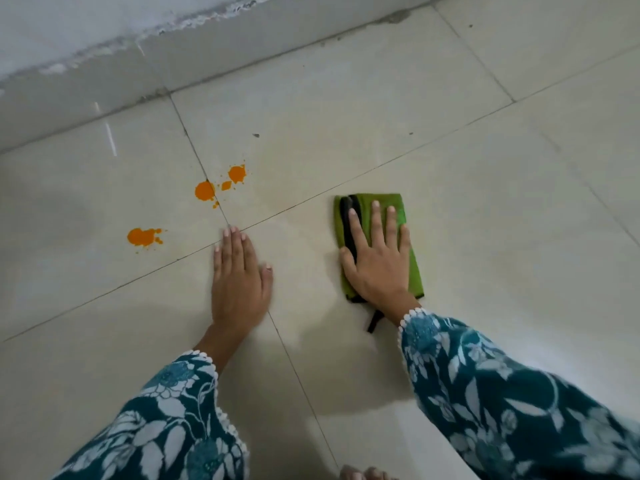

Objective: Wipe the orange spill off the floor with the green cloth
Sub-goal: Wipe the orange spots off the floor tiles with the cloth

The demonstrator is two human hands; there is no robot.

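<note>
so, from the left: the orange spill point(144, 236) lies in 3 main blotches on the floor point(450, 150), untouched. just right of it your left hand point(238, 282) rests flat on the tile, fingers straight and together. further right, well apart from the spill, your right hand point(377, 258) presses spread fingers on the folded green cloth point(414, 271).

Both hands point(239, 271) point(377, 258) flat, fingers straight

No readable text, labels, brands, numbers or signs appear anywhere on the things in this view.
</note>
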